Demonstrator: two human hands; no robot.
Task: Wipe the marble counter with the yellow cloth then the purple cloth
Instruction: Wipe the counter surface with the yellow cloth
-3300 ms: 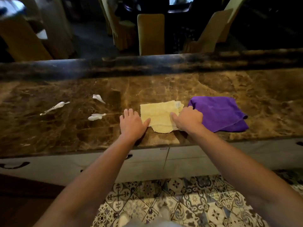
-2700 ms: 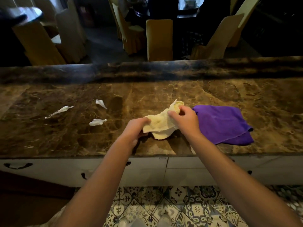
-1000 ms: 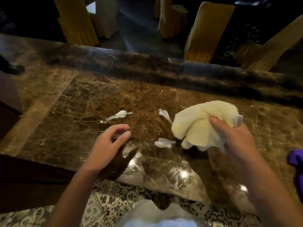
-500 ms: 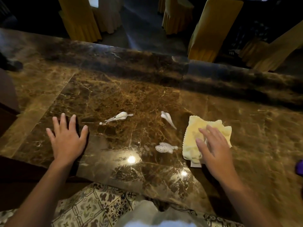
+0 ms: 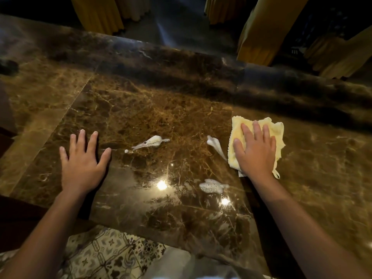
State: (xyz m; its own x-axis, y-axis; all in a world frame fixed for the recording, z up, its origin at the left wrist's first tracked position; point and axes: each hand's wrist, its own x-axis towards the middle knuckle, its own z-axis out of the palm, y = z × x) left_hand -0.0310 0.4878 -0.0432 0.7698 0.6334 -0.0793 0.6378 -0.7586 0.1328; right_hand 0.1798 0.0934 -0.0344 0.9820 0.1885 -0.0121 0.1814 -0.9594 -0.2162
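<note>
Right hand (image 5: 254,153) flat, unclenched on yellow cloth (image 5: 276,130); three white foam smears (image 5: 212,185) between it and splayed left hand (image 5: 81,165)

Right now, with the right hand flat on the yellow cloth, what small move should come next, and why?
Probably slide the right hand with the yellow cloth leftward over the white smear just beside the cloth's left edge. That hand already presses the cloth flat on the marble counter, and three white smears remain unwiped. The left hand rests flat on the counter, apparently bracing.
</note>
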